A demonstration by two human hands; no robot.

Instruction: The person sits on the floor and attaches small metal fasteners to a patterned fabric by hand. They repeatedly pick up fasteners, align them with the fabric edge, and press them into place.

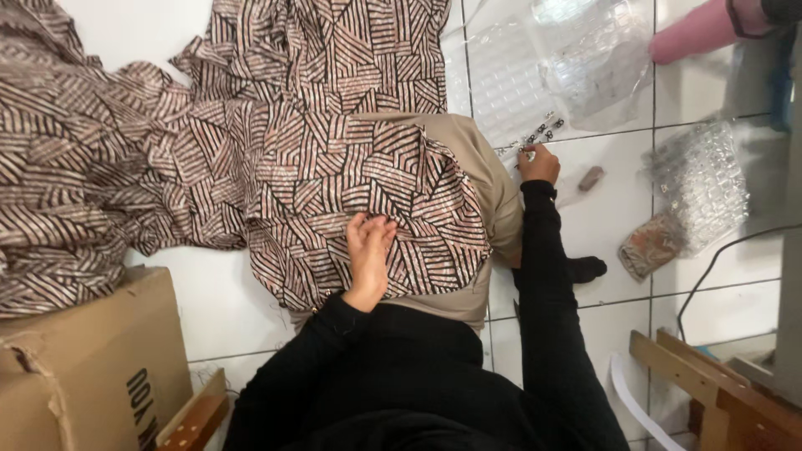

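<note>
White tiled floor (601, 209): left hand (368, 250) flat, grasping nothing, on striped fabric (334, 167); right hand (539, 163) pinching small metal fasteners (541, 131), which could scatter if nudged.

The patterned cloth (251, 142) spreads over the floor (610, 209) and across the person's lap, with the left hand (369, 250) resting on it. To its right, the right hand (539, 163) touches a cluster of small metal clasps (535, 138) on the floor — plastic bags (576, 58) lie behind them, another plastic bag (697, 184) farther right. A cardboard box (83, 367) sits at the left, before the cloth.
</note>
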